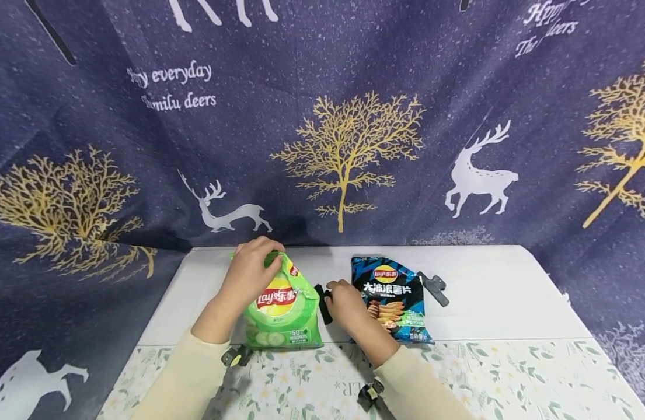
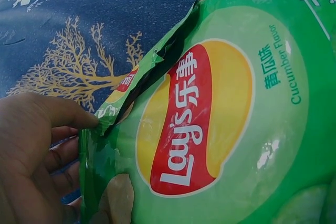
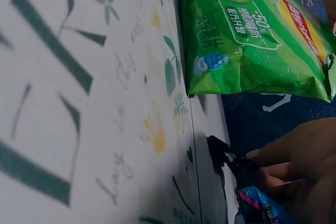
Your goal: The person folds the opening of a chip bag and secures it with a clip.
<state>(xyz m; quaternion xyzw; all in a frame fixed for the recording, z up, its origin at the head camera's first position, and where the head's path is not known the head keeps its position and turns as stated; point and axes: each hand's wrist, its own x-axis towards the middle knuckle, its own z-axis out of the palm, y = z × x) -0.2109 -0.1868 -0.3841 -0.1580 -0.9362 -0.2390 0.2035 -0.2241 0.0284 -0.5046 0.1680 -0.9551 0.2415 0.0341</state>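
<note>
A green bag of Lay's potato chips (image 1: 301, 309) stands on the table with its top folded over. My left hand (image 1: 255, 265) grips that top edge, thumb in front and fingers behind, as the left wrist view (image 2: 31, 150) shows. Between the two bags, my right hand (image 1: 348, 303) pinches a black bag clip (image 1: 323, 304) between thumb and fingers; the clip (image 3: 223, 153) lies low by the table in the right wrist view. Just right of this hand is a blue-and-black bag of Lay's chips (image 1: 387, 291), partly covered by the hand and wrist.
A second black clip (image 1: 435, 287) sits at the right edge of the blue bag. The table (image 1: 490, 303) has a plain white back part and a floral front part (image 1: 522, 373). A dark blue cloth (image 1: 385, 52) with trees and deer hangs right behind it.
</note>
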